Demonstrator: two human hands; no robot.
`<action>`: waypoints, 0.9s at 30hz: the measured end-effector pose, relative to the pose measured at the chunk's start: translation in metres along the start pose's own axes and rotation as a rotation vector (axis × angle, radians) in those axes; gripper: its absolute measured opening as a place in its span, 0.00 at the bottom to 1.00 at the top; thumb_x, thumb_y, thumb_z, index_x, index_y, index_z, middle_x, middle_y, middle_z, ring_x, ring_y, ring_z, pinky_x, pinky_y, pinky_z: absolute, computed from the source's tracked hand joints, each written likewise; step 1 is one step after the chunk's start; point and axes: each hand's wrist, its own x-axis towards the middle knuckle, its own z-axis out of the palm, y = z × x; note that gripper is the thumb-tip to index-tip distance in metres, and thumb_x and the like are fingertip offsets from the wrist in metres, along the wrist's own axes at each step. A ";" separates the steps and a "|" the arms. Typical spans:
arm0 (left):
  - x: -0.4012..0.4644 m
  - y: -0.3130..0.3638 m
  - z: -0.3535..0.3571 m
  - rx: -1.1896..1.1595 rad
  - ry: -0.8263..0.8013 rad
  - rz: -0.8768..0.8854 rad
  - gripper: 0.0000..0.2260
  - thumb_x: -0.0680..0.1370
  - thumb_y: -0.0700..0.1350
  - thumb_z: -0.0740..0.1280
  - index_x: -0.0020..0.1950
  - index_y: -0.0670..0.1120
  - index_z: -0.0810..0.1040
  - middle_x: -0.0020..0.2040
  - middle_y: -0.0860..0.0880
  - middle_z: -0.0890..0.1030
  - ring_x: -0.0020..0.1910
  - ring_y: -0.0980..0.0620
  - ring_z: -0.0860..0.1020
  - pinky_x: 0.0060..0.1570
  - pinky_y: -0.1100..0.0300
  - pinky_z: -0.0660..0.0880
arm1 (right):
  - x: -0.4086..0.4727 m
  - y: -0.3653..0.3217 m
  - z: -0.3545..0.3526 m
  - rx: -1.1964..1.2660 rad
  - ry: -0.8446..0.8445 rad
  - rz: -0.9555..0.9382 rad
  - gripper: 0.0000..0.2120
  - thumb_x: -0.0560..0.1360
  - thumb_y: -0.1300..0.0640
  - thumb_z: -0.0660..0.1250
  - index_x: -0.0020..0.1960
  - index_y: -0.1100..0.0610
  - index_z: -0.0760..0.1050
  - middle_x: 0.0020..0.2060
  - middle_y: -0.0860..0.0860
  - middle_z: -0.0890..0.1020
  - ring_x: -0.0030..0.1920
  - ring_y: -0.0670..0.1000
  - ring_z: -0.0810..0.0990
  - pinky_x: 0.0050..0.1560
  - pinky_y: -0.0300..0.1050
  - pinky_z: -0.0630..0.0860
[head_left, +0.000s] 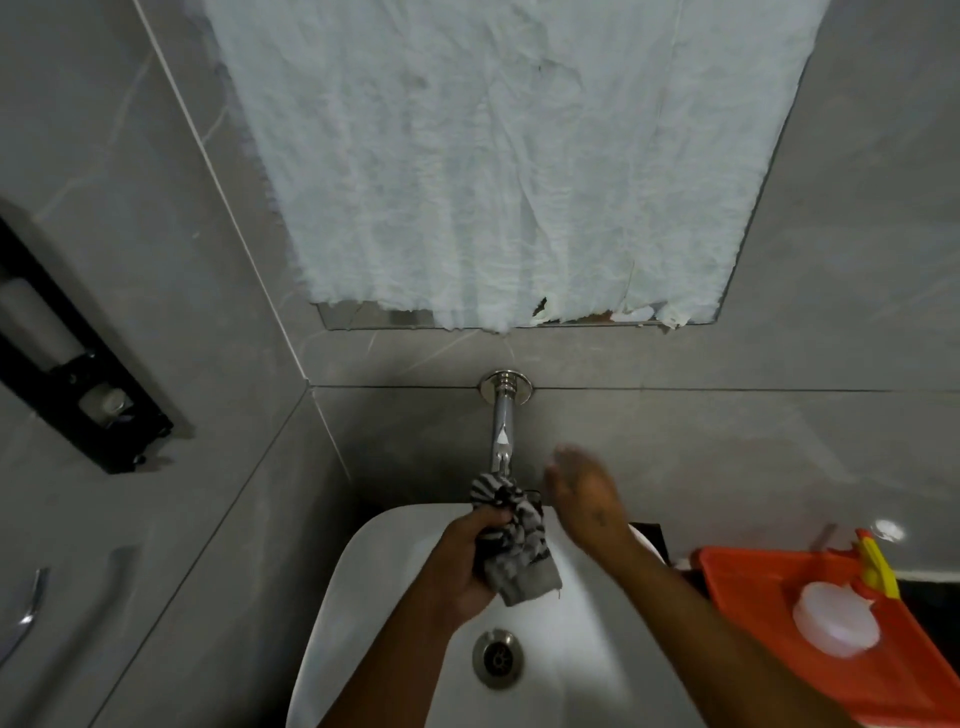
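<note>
fingers (491, 519) of the left hand (465, 564) are curled tight round a striped grey cloth (514, 545), bunched up right under the tap (501, 431), over the white sink (571, 654); right hand (587, 499) just beside it, fingers loose and spread, bit blurry; orange tray (769, 582) sits off to the right

Glossy chrome tap (502, 426), striped cloth (511, 535)
</note>
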 end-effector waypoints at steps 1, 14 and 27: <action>-0.001 -0.009 -0.003 -0.075 -0.035 -0.021 0.19 0.74 0.41 0.66 0.63 0.33 0.78 0.61 0.34 0.78 0.59 0.37 0.78 0.70 0.42 0.68 | -0.014 0.003 0.011 0.204 -0.139 0.168 0.33 0.77 0.34 0.54 0.64 0.60 0.77 0.63 0.60 0.80 0.63 0.58 0.78 0.62 0.48 0.75; 0.018 -0.051 0.024 0.156 0.093 -0.052 0.19 0.79 0.51 0.60 0.53 0.39 0.83 0.49 0.37 0.85 0.49 0.38 0.82 0.50 0.46 0.78 | -0.044 0.070 -0.024 0.382 -0.070 0.365 0.05 0.72 0.53 0.73 0.44 0.54 0.83 0.42 0.54 0.88 0.42 0.53 0.87 0.48 0.53 0.84; 0.185 -0.145 0.199 1.548 -0.179 0.238 0.16 0.72 0.47 0.72 0.56 0.41 0.80 0.54 0.42 0.84 0.54 0.42 0.81 0.50 0.56 0.76 | -0.086 0.225 -0.125 1.169 0.315 0.826 0.10 0.75 0.68 0.68 0.56 0.64 0.79 0.48 0.60 0.86 0.45 0.56 0.85 0.35 0.45 0.84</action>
